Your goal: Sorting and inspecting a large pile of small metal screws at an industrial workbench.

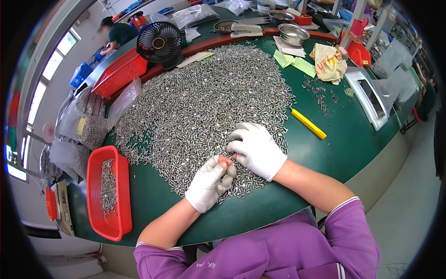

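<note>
Spreading toward twelve o'clock from left hand (207, 182), silver metal pieces (200, 102), right hand (258, 151) palm-down, both curled, grips unclear

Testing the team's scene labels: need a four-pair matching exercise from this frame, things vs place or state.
Column 1
1. Metal parts
2. Right hand
3. Yellow tool
4. Black fan

Column 2
A. Lying just right of the heap
B. Standing past the heap's far left side
C. Heaped loose on the green table
D. Gloved in white, fingers bent

Pairs: 1-C, 2-D, 3-A, 4-B
</note>
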The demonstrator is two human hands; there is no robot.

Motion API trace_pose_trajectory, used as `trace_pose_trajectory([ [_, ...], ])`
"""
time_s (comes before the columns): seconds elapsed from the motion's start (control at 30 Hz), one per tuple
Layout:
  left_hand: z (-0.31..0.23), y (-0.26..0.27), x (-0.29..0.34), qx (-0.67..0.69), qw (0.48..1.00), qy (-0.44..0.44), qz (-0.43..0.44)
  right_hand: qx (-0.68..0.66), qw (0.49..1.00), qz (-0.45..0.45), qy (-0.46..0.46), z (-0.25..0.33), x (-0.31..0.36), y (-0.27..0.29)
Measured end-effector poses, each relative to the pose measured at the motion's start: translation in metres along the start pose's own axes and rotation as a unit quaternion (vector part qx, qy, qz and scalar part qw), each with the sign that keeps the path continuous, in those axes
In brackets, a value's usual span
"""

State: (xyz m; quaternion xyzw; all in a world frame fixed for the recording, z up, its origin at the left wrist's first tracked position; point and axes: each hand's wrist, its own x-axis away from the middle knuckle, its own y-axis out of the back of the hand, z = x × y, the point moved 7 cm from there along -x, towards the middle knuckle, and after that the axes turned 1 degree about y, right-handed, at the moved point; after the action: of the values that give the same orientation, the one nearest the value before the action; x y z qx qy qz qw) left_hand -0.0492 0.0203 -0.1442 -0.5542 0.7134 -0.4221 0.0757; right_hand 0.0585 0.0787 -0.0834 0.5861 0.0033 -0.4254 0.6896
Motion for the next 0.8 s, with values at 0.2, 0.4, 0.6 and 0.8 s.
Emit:
trace_pose_trajectory([
  [0.2,-0.001,0.000,-0.001,0.004,1.000,-0.009,0.026,-0.006,1.000,0.001,-0.005,-0.001,0.002,-0.002],
  [0.4,-0.003,0.000,-0.001,0.034,0.999,-0.017,0.032,-0.104,0.993,-0.058,-0.012,-0.005,-0.004,0.020],
  [0.6,-0.001,0.002,-0.001,0.020,0.999,-0.009,0.036,-0.129,0.989,-0.076,-0.011,0.001,-0.006,0.027],
  [0.8,-0.002,-0.004,0.001,-0.015,1.000,-0.011,0.014,-0.115,0.988,-0.095,0.040,0.013,-0.003,0.030],
])
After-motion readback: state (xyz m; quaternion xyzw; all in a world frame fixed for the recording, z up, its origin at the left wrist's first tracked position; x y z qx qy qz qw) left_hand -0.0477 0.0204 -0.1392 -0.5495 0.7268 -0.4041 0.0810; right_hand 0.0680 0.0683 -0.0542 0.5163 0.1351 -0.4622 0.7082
